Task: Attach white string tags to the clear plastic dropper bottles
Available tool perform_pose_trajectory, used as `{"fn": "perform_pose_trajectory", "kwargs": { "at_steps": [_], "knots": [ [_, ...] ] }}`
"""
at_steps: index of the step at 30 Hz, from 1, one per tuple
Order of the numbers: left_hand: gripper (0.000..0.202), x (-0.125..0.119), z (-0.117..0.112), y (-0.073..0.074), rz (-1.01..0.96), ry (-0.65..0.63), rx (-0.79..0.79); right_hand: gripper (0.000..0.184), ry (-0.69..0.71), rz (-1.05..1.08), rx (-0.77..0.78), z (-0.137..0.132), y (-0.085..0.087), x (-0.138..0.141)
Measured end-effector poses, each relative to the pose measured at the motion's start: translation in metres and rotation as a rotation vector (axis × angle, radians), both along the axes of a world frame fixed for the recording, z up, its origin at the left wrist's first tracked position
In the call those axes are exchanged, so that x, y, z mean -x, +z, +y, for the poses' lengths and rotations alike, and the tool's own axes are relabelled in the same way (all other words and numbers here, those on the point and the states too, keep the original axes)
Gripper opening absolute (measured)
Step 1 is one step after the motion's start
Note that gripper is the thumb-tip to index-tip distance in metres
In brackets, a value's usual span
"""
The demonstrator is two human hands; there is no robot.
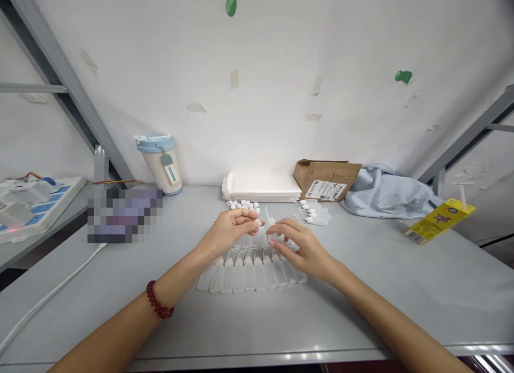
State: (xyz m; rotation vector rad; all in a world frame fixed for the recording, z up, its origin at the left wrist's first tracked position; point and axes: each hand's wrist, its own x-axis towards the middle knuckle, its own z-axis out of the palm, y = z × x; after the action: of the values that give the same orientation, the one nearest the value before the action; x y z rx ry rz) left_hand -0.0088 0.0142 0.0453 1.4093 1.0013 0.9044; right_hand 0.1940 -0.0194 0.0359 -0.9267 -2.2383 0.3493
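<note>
A row of several small clear plastic bottles (249, 274) lies flat on the grey table (361, 287) in front of me. My left hand (231, 229) is curled above the row, its fingertips pinching a small white cap (257, 222). My right hand (299, 246) is just to the right, fingers closed round one small bottle with a thin nozzle (270, 221) held upright. The two hands nearly touch over the row. Loose white caps (243, 204) lie beyond my left hand. A few finished-looking capped bottles (315, 213) lie beyond my right hand.
A stack of white trays (261, 187) rests against the wall. Beside it are an open cardboard box (326, 179) and a light blue cloth (387, 193). A blue-lidded cup (160, 163) stands at the left, a yellow carton (438, 219) at the right. A white cable (48, 295) crosses the left.
</note>
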Motion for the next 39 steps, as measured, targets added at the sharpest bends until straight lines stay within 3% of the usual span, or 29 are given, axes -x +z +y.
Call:
{"fn": "perform_pose_trajectory", "kwargs": {
  "at_steps": [9, 19, 25, 30, 39],
  "knots": [
    [0.024, 0.001, 0.0, -0.003, -0.118, -0.064, 0.017, 0.01, 0.024, 0.079, 0.222, -0.007, 0.002, 0.004],
    [0.02, -0.001, -0.001, 0.001, -0.003, -0.105, -0.163, 0.016, -0.03, 0.049, 0.308, -0.008, 0.006, 0.0],
    [0.018, 0.0, -0.004, 0.005, 0.063, -0.146, -0.19, 0.014, -0.002, 0.17, 0.427, -0.006, 0.009, -0.001],
    [0.019, 0.0, -0.007, 0.008, 0.068, -0.183, -0.119, 0.013, 0.01, 0.243, 0.494, -0.006, 0.01, 0.0],
    [0.017, 0.0, -0.008, 0.011, 0.019, -0.254, 0.145, 0.018, 0.033, 0.194, 0.504, -0.006, 0.005, 0.0]
  ]
}}
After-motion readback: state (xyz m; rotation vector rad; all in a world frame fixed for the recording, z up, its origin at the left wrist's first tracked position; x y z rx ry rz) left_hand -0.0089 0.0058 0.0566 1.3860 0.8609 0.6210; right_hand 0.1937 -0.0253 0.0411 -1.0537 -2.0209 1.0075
